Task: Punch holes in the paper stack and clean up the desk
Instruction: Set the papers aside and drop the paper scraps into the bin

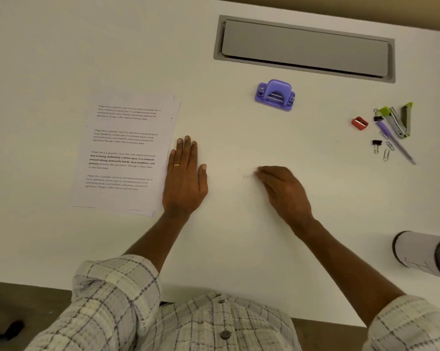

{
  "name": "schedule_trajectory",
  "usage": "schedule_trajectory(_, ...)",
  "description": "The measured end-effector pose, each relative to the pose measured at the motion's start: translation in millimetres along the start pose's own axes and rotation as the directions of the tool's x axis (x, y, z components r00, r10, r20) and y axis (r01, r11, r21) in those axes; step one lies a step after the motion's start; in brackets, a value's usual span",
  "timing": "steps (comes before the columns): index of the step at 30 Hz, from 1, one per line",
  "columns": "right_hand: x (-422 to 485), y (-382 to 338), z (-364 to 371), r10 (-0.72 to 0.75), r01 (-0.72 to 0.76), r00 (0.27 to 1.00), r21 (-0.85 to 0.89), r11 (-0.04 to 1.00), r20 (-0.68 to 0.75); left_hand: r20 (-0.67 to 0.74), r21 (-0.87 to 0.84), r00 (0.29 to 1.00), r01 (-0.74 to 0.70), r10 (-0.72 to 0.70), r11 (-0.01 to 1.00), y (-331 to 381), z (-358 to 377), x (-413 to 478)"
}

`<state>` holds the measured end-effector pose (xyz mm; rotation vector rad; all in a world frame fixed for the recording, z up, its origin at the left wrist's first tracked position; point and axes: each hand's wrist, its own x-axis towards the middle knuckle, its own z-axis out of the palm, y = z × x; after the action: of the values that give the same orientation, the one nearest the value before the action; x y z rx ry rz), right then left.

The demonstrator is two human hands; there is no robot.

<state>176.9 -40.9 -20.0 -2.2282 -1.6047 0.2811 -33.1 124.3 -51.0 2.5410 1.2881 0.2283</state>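
Resting flat on the white tabletop, a person's left hand lies open and empty, touching the right edge of a loose stack of white printed paper sheets. The right hand hovers low nearby with fingers curled together; its grip may be pinching small scraps, though blur at the fingertips makes that impossible to tell. A small purple plastic two-hole punch sits well apart, farther back, in front of a grey recessed cable hatch.

The sheets look light, limp and slightly fanned, so they would likely slide and skew; squaring them and holding both long edges seems wise. The punch appears rigid and easily lifted by its body.

A cylindrical white-and-dark cup lies tipped on its side at the right edge, contents unseen. Beyond it lie a red pencil sharpener, a green-and-grey stapler, a purple pen, black binder clips and wire paper clips.
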Motion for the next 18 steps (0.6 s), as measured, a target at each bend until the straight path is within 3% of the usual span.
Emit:
schedule_trajectory(3, -10.0, 8.6, -9.0, 0.175, -0.172, 0.981, 0.05, 0.984, -0.078, 0.004, -0.001, 1.0, 0.002, -0.002, 1.0, -1.7, 1.5, 0.5)
schedule_trajectory(5, -14.7, 3.0, -5.5, 0.211, -0.208, 0.976, 0.052, 0.977, -0.062, 0.002, -0.004, 1.0, -0.002, 0.002, 1.0, -2.5, 2.4, 0.9)
schedule_trajectory(9, -4.9, -20.4, 6.4, 0.156, -0.156, 0.988, 0.066, 0.986, 0.004, -0.007, 0.0, 1.0, -0.005, 0.005, 1.0, -2.3, 2.7, 0.8)
schedule_trajectory(14, 13.8, -33.5, 8.3, 0.206, -0.205, 0.978, 0.055, 0.977, -0.029, -0.012, 0.002, 1.0, -0.001, 0.001, 1.0, -0.6, 1.0, 0.4)
schedule_trajectory(18, -0.8, -36.9, 9.2, 0.006, -0.004, 0.999, -0.042, 0.999, 0.045, -0.018, 0.001, 1.0, -0.005, 0.005, 1.0, -0.9, 1.0, 0.3)
